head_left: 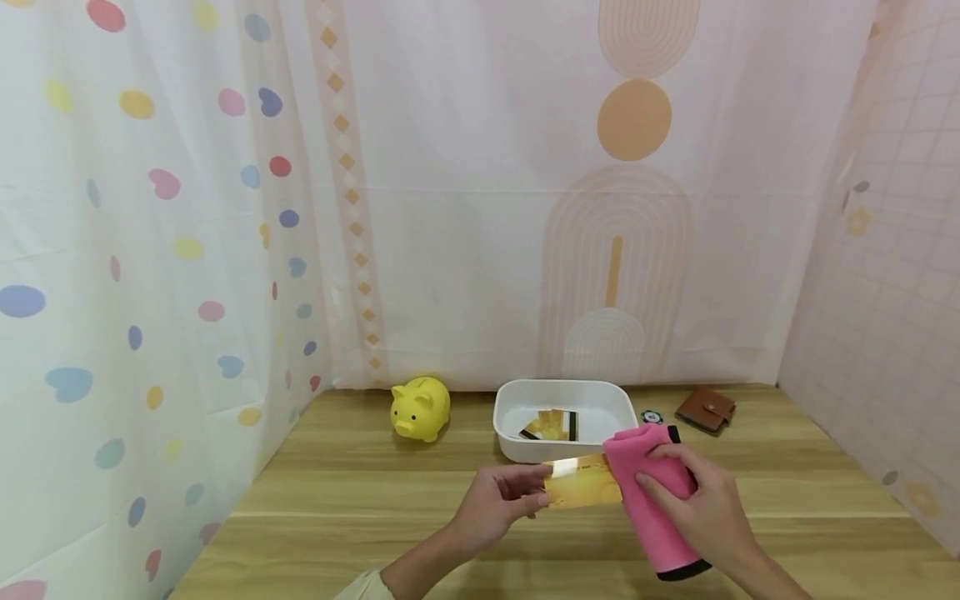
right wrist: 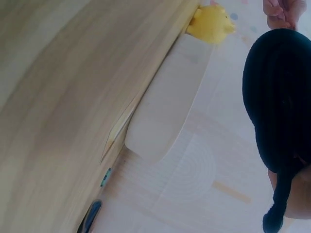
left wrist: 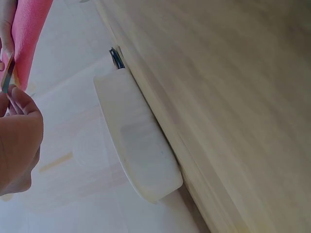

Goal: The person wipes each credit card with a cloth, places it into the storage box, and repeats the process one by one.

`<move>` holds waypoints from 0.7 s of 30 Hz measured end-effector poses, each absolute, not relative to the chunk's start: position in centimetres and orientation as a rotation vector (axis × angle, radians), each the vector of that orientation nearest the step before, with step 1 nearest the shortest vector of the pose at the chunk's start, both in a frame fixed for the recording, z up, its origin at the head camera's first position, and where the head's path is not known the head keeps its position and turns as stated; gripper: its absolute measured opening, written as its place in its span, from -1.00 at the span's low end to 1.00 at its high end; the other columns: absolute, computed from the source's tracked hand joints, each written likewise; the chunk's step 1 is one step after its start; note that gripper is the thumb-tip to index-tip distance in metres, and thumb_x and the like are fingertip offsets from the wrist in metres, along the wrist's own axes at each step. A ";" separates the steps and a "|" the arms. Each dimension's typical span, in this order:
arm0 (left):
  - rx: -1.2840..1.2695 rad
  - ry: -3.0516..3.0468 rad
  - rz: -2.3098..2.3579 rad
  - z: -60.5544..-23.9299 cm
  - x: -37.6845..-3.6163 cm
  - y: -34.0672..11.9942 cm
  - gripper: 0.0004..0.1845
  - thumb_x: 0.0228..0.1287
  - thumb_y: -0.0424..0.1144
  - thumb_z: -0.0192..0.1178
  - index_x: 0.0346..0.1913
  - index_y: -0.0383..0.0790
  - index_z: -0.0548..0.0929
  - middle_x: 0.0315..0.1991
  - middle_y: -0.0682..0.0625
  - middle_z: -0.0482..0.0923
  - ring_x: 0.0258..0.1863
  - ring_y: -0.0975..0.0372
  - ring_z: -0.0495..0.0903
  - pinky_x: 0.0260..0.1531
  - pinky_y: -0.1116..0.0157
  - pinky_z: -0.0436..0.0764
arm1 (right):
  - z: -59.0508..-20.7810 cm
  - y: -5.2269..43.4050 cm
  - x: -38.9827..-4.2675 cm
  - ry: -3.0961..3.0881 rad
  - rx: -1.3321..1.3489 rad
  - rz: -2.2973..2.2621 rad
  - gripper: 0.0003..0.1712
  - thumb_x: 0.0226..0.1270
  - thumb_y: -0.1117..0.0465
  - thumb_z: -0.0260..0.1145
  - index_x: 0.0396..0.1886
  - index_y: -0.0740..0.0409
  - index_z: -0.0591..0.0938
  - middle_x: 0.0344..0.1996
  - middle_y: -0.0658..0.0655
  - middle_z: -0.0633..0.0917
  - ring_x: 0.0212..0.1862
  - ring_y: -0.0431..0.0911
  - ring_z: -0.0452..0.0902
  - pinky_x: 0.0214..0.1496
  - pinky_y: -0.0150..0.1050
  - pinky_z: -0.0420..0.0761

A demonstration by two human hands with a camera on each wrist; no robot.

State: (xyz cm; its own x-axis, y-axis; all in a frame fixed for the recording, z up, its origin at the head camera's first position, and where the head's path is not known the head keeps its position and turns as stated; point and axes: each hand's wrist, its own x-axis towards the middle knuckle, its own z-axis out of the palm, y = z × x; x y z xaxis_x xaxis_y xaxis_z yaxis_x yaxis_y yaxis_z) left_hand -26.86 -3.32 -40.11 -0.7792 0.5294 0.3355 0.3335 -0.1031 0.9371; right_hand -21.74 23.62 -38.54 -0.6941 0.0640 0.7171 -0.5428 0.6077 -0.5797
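Card (head_left: 581, 482) pinched in left hand (head_left: 501, 502); right hand (head_left: 693, 500) grips pink cloth (head_left: 651, 492), wiping, apparently; firmer strokes next.

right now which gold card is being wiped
The card pinched in the left hand, under the pink cloth; the others lie in the white tray.

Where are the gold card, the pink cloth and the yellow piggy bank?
gold card (head_left: 583, 487): head view, middle of its face.
pink cloth (head_left: 654, 517): head view, its lower half.
yellow piggy bank (head_left: 422, 407): head view, its body.
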 end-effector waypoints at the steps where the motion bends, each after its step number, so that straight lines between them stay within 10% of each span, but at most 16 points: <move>1: 0.976 2.002 1.998 -40.1 -26.8 -3.3 -0.63 0.14 -0.41 0.24 0.05 -0.40 0.56 -0.22 -0.24 0.60 -0.35 0.32 0.60 -0.37 0.42 0.59 | -38.6 23.6 -21.8 -2.114 0.370 1.074 -0.60 -0.12 0.36 0.51 -0.27 -0.01 0.57 -0.41 -0.02 0.63 -0.54 -0.27 0.47 -0.64 -0.39 0.49; 21: 0.557 2.064 2.262 -40.3 -27.0 -1.9 -0.75 0.06 -0.33 0.32 -0.28 -0.49 0.61 -0.43 0.02 0.63 -0.49 0.35 0.51 -0.54 0.47 0.48 | -36.3 21.2 -19.8 -2.076 0.449 1.081 -0.61 -0.20 0.50 0.49 -0.35 0.12 0.58 -0.44 0.05 0.65 -0.54 -0.28 0.48 -0.63 -0.44 0.47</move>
